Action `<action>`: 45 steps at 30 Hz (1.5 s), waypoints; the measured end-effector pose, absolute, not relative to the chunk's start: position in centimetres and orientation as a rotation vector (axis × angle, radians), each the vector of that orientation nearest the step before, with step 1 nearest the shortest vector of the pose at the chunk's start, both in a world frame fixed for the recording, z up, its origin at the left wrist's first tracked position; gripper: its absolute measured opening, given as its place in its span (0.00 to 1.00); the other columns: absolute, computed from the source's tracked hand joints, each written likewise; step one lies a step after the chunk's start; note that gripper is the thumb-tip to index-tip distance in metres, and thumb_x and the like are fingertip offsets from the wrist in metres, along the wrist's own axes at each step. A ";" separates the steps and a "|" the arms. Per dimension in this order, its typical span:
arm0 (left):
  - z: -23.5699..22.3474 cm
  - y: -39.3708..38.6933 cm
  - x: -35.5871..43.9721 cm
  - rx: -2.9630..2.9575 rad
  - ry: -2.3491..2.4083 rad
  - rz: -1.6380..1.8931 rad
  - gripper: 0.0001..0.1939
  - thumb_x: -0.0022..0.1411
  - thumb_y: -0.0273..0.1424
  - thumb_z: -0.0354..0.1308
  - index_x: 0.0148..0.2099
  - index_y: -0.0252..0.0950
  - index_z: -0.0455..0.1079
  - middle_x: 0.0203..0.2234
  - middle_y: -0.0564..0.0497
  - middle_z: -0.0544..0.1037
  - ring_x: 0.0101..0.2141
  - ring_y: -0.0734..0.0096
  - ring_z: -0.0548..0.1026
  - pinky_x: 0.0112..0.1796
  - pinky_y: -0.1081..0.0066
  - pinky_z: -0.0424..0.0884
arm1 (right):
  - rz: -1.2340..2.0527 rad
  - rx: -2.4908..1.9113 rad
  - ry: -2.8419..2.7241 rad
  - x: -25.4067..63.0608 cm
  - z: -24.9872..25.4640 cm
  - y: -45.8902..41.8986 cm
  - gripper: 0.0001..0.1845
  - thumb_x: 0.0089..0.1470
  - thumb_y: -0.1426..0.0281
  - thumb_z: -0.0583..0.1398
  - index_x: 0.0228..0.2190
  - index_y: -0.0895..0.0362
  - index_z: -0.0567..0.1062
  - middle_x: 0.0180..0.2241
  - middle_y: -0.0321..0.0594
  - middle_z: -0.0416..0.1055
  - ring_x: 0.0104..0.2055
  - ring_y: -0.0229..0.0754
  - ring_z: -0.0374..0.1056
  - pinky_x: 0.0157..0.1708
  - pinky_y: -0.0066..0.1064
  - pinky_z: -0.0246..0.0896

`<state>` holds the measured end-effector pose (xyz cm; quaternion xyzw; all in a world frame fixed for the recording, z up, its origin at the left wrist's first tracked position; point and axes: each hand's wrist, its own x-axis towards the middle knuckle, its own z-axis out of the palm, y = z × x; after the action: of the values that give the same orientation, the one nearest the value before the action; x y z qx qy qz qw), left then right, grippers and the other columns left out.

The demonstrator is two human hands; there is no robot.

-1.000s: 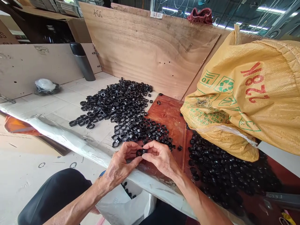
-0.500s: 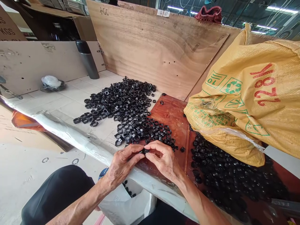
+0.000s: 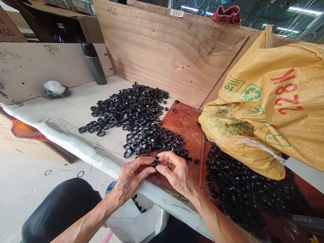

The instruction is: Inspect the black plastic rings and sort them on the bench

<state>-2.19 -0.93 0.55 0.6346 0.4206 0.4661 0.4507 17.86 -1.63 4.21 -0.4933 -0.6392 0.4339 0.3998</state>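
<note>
A small black plastic part sits between my two hands, just above the front edge of the table. Thumb and fingers of my left hand pinch it from the left. From the right, my right hand grips its other end between thumb and index finger. The fingertips partly cover the part, so its full shape is hidden. Right beyond my hands lies a big heap of black plastic rings, spilling onto a reddish-brown board.
A second heap of black parts spreads at the right, below a yellow woven sack. A dark flask and a plastic-wrapped bundle stand at the back left. A plywood panel closes off the back.
The fingers of both hands have shifted slightly, and more of the black part shows between them. The camera view has moved a little; the heaps look the same.
</note>
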 end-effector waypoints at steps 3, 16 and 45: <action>0.1 -0.9 -2.3 1.581 1.035 1.136 0.11 0.64 0.37 0.67 0.47 0.42 0.79 0.46 0.49 0.85 0.49 0.59 0.82 0.49 0.63 0.80 | 1.051 -1.290 -1.648 17.7 4.3 -1.7 0.16 0.59 0.67 0.64 0.50 0.53 0.73 0.39 0.38 0.76 0.38 0.40 0.76 0.38 0.28 0.71; -0.3 -0.9 -2.5 1.655 1.047 1.125 0.09 0.66 0.34 0.65 0.49 0.45 0.78 0.44 0.53 0.85 0.48 0.62 0.81 0.50 0.66 0.76 | 0.937 -1.246 -1.816 18.0 4.7 -1.6 0.06 0.62 0.70 0.62 0.42 0.53 0.78 0.34 0.36 0.75 0.36 0.40 0.73 0.39 0.28 0.67; -0.4 -0.8 -2.5 1.718 0.937 1.148 0.09 0.69 0.31 0.62 0.51 0.46 0.76 0.47 0.53 0.83 0.50 0.66 0.79 0.52 0.68 0.75 | 0.998 -1.302 -1.782 17.7 4.0 -1.4 0.13 0.65 0.60 0.61 0.35 0.56 0.78 0.20 0.32 0.71 0.22 0.36 0.70 0.27 0.25 0.63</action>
<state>-2.52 -0.82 -0.41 0.6862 0.3743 0.4586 0.4227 17.69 -1.38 3.96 -0.5031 -0.6887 0.3857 0.3518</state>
